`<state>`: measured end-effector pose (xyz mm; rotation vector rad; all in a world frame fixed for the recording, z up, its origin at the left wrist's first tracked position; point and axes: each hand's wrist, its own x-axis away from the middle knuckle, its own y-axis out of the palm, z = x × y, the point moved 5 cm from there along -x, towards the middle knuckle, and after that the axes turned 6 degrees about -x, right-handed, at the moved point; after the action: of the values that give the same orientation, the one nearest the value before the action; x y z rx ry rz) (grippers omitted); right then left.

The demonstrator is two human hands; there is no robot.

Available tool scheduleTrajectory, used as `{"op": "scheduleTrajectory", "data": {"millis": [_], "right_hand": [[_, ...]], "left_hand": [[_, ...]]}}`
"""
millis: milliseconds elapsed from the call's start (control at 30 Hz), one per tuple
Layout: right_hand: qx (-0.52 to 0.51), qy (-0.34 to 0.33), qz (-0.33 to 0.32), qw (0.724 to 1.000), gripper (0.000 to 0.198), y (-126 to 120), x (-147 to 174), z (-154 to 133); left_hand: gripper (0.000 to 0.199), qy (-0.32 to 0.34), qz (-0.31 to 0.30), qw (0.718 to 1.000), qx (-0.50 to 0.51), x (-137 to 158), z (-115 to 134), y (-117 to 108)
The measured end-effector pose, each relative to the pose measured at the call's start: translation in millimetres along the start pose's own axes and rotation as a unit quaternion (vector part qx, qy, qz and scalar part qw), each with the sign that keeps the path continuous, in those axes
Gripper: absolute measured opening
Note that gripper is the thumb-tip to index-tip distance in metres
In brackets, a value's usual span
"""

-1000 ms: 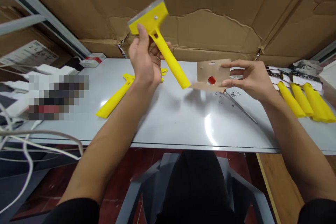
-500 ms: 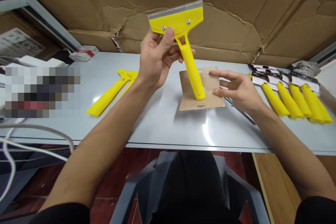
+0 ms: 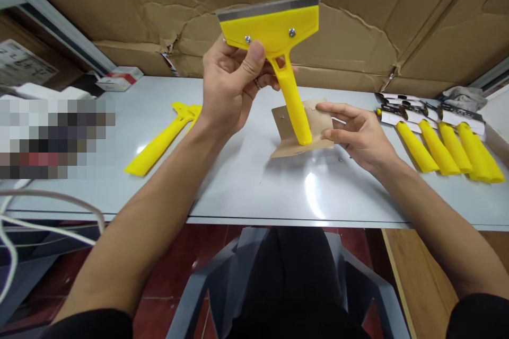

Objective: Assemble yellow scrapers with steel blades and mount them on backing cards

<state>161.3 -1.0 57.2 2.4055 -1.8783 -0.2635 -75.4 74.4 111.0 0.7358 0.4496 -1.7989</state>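
My left hand (image 3: 238, 74) grips a yellow scraper (image 3: 274, 26) just under its wide head, thumb on the front face. The scraper's blade edge points up under a clear strip, and two screws show on the head. Its handle slants down in front of a folded brown cardboard card (image 3: 288, 127). My right hand (image 3: 358, 130) pinches that card at its right edge between thumb and fingers, above the table. Left of my left forearm, more yellow scrapers (image 3: 159, 143) lie on the table, partly hidden by the arm.
At the right, several yellow scrapers (image 3: 449, 148) with black-and-white cards lie in a row, a grey cloth (image 3: 463, 100) behind them. A small red-and-white box (image 3: 119, 78) sits at the back left. Cables (image 3: 51, 196) hang over the left side. Cardboard (image 3: 350, 0) walls the back.
The scraper has come a little closer and higher, its head now larger in view. The brown card is tilted more, with my right hand still holding it.
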Motion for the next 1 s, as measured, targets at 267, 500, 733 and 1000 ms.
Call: {"op": "scheduleTrajectory", "data": {"millis": [267, 500, 733, 1000], "right_hand": [[-0.001, 0.014, -0.006, 1.000, 0.062, 5, 1, 2], [-0.030, 0.018, 0.039, 0.999, 0.062, -6, -3, -3], [-0.015, 0.011, 0.042, 0.999, 0.057, -11, -3, -7], [-0.042, -0.018, 0.013, 0.999, 0.070, -6, -1, -14]], "left_hand": [[0.047, -0.011, 0.070, 0.997, -0.026, 7, 13, 9], [0.051, -0.047, 0.028, 0.994, -0.092, 15, 23, 19], [0.042, -0.087, 0.034, 0.994, -0.064, 13, 4, 17], [0.042, -0.057, 0.089, 0.991, -0.077, 9, -21, 3]]}}
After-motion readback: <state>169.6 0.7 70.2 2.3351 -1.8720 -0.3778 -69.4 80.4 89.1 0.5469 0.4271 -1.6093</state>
